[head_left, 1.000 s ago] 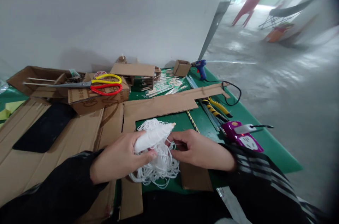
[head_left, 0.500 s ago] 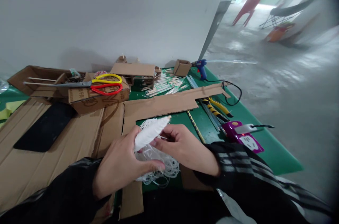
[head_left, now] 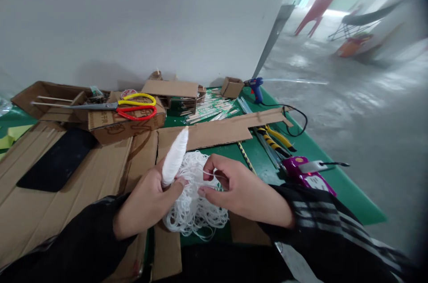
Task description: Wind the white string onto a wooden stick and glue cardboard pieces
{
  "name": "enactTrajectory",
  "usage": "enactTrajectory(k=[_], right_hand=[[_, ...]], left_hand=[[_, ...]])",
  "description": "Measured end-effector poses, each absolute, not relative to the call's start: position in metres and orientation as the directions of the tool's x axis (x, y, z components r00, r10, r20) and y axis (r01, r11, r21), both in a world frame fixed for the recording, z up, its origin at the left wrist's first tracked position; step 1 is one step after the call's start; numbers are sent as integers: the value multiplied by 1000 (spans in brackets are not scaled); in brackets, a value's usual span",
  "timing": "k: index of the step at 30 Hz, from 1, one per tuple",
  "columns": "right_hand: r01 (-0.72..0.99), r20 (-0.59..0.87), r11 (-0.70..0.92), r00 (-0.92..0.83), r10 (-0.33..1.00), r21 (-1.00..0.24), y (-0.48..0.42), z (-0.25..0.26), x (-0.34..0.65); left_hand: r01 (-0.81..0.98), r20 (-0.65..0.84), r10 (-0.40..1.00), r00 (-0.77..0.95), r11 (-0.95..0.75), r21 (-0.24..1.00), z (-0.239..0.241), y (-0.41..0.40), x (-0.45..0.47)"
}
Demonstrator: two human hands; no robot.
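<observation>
My left hand point(head_left: 152, 198) is closed around the lower part of a white string-wound spindle point(head_left: 176, 156), whose narrow tip points up. A loose tangled heap of white string point(head_left: 197, 211) lies under and between my hands on the green tabletop and cardboard. To the right of the heap, my right hand point(head_left: 236, 185) has its fingers curled, with a strand of the string passing over them. Its thumb and index finger are slightly apart. The lower end of the spindle is hidden in my left palm.
Scissors point(head_left: 133, 107) with yellow and red handles rest on a cardboard box point(head_left: 127, 128) at the left. A black phone-like slab point(head_left: 56, 158) lies on cardboard. Along the right are a blue glue gun point(head_left: 257, 89), yellow-black pliers point(head_left: 276, 138) and a purple power strip point(head_left: 301, 169).
The spindle has turned from leaning right to nearly upright and shifted left. My right hand has moved slightly right, away from it, leaving more of the string heap visible.
</observation>
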State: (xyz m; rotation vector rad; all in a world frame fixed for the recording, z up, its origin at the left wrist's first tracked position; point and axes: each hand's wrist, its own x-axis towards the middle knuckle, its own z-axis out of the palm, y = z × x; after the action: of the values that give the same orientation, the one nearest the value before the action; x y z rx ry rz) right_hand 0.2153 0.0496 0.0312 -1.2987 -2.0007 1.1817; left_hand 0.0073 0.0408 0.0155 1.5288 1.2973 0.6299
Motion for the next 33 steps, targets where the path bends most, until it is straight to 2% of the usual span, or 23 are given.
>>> enactTrajectory(k=[3,7,12,15,17,21,25,33], right_hand=[[562,-72,249,-487,870,-788,49,31,215],[511,-104,200,-505,857,-836,47,26,212],[219,-142,-29,-523,840,-975,45,18,212],[33,-99,-95,-504,858,-995,45,14,212],[-22,-85,-109,-477,875,-994,46,12,211],[1,-142,-162,-494,858,-987,48,9,208],[50,-204,-214,-567,798,-976,49,6,202],[149,-185,-123,-541,820,-981,49,4,196]], left_hand=[[410,-236,931,278,108,906,16,40,8],[349,-282,901,329,161,923,17,41,7],[246,-263,882,391,176,953,18,42,7],[230,-259,887,382,180,956,15,40,8],[221,-274,887,372,202,954,13,39,8],[194,-301,898,322,248,949,11,36,9],[181,-264,913,312,215,960,16,35,12],[139,-227,935,274,196,971,15,33,13]])
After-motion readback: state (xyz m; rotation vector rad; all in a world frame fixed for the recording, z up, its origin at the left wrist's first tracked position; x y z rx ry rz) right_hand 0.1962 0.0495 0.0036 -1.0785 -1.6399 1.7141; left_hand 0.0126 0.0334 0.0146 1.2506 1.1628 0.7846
